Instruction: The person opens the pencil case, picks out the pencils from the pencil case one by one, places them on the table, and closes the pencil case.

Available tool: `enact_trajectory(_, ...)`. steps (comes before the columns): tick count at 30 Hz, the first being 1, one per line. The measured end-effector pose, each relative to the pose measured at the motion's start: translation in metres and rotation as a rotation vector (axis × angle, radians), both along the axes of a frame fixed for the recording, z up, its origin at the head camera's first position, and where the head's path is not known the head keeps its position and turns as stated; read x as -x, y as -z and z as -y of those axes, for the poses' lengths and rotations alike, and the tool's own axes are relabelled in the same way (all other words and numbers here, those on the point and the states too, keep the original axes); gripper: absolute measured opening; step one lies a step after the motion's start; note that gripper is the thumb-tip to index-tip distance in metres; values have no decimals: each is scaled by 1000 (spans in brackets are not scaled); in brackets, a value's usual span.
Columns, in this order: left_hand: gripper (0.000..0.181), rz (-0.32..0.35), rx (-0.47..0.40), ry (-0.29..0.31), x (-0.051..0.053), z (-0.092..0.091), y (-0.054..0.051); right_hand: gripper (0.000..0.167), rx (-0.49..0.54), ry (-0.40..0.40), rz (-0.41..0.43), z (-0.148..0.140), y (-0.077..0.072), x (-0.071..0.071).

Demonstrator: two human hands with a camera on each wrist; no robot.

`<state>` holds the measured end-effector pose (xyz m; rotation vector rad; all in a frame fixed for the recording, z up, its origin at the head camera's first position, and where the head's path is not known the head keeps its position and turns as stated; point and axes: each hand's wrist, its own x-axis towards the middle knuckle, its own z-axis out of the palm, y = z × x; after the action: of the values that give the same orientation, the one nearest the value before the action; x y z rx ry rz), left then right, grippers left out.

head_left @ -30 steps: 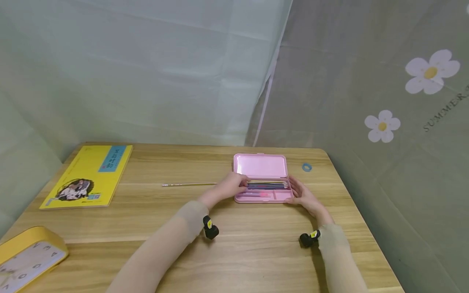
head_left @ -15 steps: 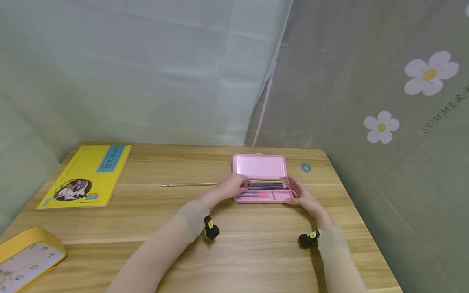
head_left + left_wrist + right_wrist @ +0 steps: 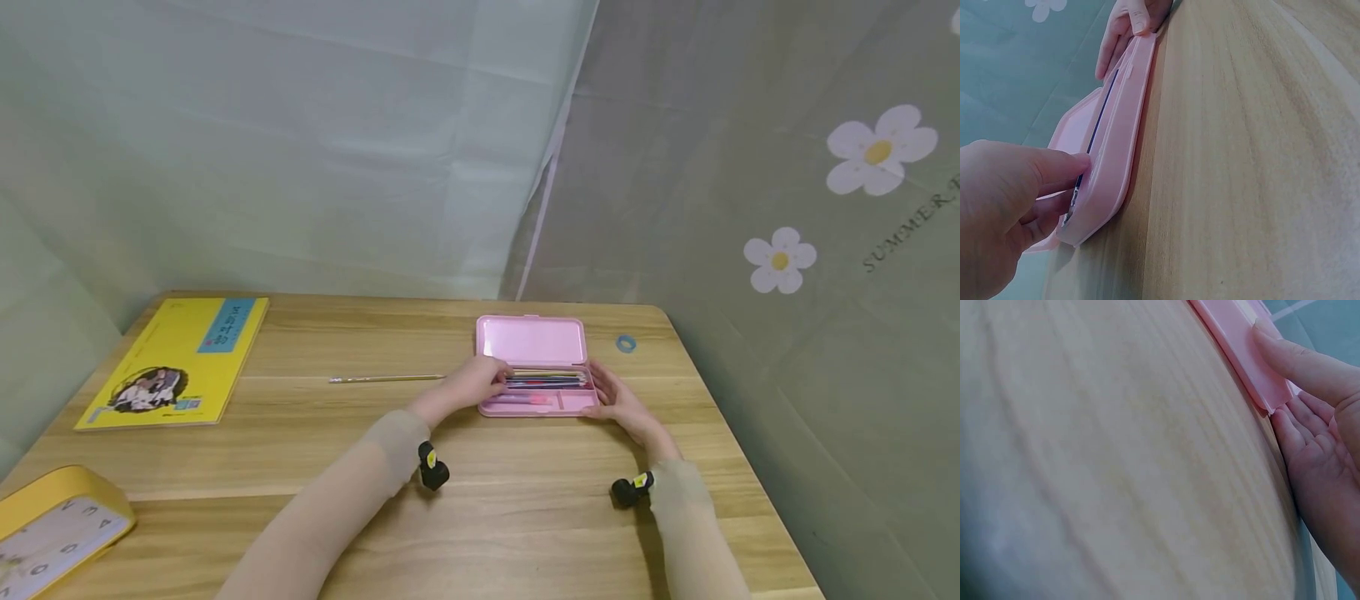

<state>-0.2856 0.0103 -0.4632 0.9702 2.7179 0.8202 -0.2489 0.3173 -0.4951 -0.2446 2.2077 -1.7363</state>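
Note:
A pink pencil case [image 3: 577, 402] lies with its lid [image 3: 532, 340] raised, holding several pencils [image 3: 547, 382] in the rear compartment and a pink-tipped pen [image 3: 528, 399] in front. My left hand [image 3: 471, 382] reaches in at its left end. In the left wrist view that hand [image 3: 1007, 200] pinches a dark blue pencil [image 3: 1102, 112] near its silvery end; its fingertips are partly hidden. My right hand [image 3: 626, 408] holds the case's right end. The right wrist view shows the thumb of this hand [image 3: 1329, 437] on the pink case [image 3: 1241, 350], its fingers around the end.
A lone pencil [image 3: 382, 379] lies left of the case, its right end behind my left hand. A blue ring [image 3: 626, 343] is at the back right. A yellow book [image 3: 180, 358] lies at the far left, with a yellow clock [image 3: 82, 492] nearer. Curtains hang beyond the table.
The pencils inside the case have shifted slightly. Both hands keep their places at its two ends.

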Motion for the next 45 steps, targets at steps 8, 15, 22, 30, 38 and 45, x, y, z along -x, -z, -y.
enact_trajectory(8,28,8,14,-10,1,-1,-1,98,15,-5,-2,0,0,1)
enact_trajectory(15,29,13,24,-9,1,-3,-2,97,4,-4,-3,-1,0,0)
enact_trajectory(22,28,-5,22,8,1,-2,-4,98,11,-6,-3,-1,0,0)
enact_trajectory(30,30,-15,-7,3,0,-2,-5,100,20,-12,-14,-1,0,0)
enact_trajectory(38,26,-43,-25,-19,-2,-2,-5,99,28,-11,-5,0,-1,-1)
enact_trajectory(45,25,-59,-65,-34,-3,0,-3,98,30,-7,-5,0,0,0)
